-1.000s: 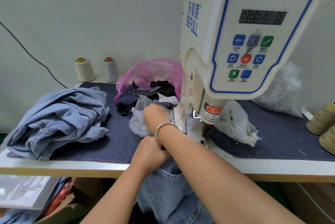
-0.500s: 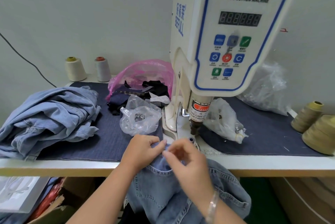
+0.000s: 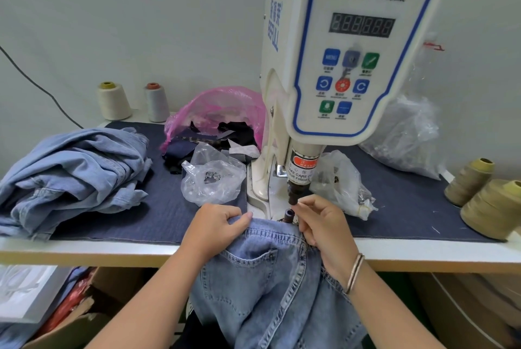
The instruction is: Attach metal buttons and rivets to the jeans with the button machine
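Head view: your left hand (image 3: 217, 226) has its grip pinched on the waistband of the light blue denim jeans (image 3: 270, 278) at lower centre, where they hang over the front edge of the white table (image 3: 84, 250). Your right hand (image 3: 324, 224) has its grip clamped on the same waistband, fingertips touching the dark punch tip of the white, blue-trimmed servo button machine (image 3: 346, 66). Just left of centre lies a clear plastic bag of metal buttons (image 3: 211, 176).
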Motion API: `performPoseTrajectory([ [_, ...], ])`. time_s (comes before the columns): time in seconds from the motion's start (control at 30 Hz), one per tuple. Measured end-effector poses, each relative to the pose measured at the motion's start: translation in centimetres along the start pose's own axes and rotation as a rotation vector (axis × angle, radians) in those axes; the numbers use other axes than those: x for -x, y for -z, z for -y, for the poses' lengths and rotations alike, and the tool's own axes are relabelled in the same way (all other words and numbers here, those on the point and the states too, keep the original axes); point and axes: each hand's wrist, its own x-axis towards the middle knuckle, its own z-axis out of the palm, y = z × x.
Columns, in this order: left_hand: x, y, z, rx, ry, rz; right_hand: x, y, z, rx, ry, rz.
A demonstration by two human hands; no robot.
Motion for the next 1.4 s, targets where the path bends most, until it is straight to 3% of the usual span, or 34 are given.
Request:
performPoseTrajectory([
  [0.4, 0.0, 0.0, 0.2, -0.011, 0.001, 0.001, -0.1, 0.4, -1.7, 0.416, 0.315, -0.098],
  [1.03, 0.2, 0.5, -0.5, 0.011, 0.027, 0.050, 0.0, 1.3, -2.1, 0.715, 0.659, -0.148],
  [1.13, -0.1, 0.8, -0.7, 0.142, 0.098, 0.095, 0.8, 1.4, -1.8, 0.667, 0.672, -0.160],
  [1.2, -0.4, 1.4, -1.4, 0.308, 0.144, 0.169, 1.7, 1.6, -1.4, 0.639, 0.623, -0.093],
  [1.27, -0.9, 1.9, -2.5, 0.420, 0.124, 0.261, 2.5, 1.8, -0.9, 0.653, 0.425, 0.019],
  [1.4, -1.3, 2.0, -5.0, 0.573, 0.073, 0.377, 3.4, 1.8, -0.1, 0.867, 0.141, 0.080],
])
